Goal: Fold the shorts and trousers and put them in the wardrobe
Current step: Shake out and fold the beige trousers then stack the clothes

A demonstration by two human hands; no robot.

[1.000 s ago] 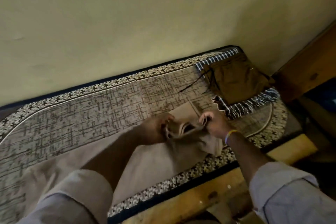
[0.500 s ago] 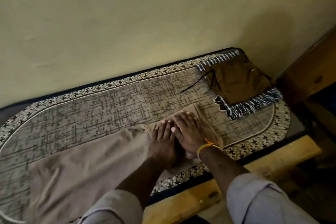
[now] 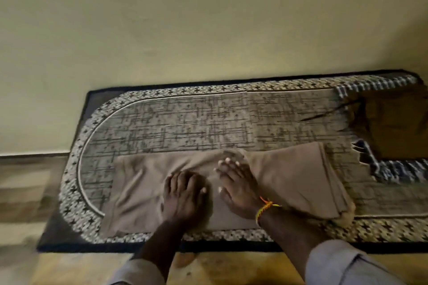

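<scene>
Beige trousers (image 3: 298, 176) lie flat along the near side of a patterned mattress (image 3: 185, 120), waistband at the right. My left hand (image 3: 185, 194) rests palm down on the middle of the cloth, fingers spread. Just to its right, my right hand (image 3: 238, 185) also lies flat on the fabric, with a yellow and orange thread band on its wrist. Neither hand grips the cloth. A brown folded garment (image 3: 398, 122) with dark drawstrings sits at the far right on a blue and white striped one (image 3: 405, 170).
A plain cream wall (image 3: 208, 18) rises behind the mattress. A wooden bed frame edge (image 3: 220, 266) runs along the near side. Wood-look floor (image 3: 25, 183) shows at the left. The far half of the mattress is bare patterned surface.
A second ago both hands pinched the trousers' waistband; then they pressed flat near it. Now they have slid left along the trousers, and my view has swung left.
</scene>
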